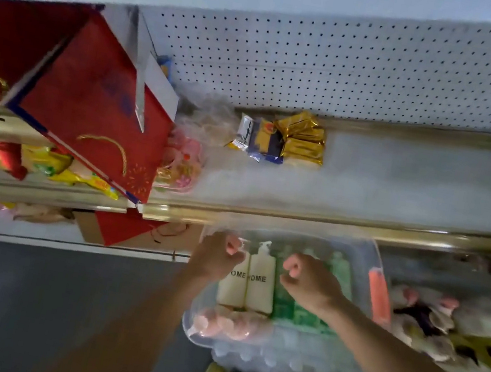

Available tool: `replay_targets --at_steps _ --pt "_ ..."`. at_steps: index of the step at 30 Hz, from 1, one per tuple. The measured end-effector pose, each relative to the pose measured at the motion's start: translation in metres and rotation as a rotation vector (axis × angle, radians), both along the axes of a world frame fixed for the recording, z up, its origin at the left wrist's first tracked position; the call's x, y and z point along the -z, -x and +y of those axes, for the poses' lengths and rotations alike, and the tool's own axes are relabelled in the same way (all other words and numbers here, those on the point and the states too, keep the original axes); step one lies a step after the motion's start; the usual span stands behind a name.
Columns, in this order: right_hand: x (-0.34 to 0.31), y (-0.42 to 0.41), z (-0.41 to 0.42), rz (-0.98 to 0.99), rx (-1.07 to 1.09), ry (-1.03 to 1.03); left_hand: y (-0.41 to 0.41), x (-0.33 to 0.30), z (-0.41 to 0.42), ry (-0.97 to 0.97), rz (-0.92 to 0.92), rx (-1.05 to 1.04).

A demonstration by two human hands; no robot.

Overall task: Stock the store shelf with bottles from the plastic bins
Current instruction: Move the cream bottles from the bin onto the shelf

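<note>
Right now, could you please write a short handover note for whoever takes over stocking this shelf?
Left hand and right hand: both curled loosely above the clear plastic bin; whether either grips anything is unclear.
Bin sits below the shelf, holding two cream bottles marked HOME, green bottles and pink-capped ones.
Done: no bottles on the shelf, only gold packets.
Left: move all bottles up.

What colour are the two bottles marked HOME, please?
Cream-white bottles, seen in the head view.
</note>
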State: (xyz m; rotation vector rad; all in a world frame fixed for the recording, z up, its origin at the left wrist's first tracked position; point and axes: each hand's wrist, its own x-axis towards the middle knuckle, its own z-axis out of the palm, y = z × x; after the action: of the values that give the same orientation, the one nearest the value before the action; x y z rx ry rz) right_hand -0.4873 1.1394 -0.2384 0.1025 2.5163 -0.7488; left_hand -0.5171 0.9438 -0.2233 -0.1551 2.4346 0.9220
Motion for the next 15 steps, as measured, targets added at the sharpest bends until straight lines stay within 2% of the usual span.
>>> replay_targets --at_steps 6,15 --pt "0.085 0.010 -0.011 -0.179 0.074 0.027 0.026 0.075 0.021 -0.100 -0.214 -0.086" --pt "0.145 0.043 -0.017 -0.231 0.149 0.057 0.062 0.147 0.050 -0.130 -0.500 -0.200"
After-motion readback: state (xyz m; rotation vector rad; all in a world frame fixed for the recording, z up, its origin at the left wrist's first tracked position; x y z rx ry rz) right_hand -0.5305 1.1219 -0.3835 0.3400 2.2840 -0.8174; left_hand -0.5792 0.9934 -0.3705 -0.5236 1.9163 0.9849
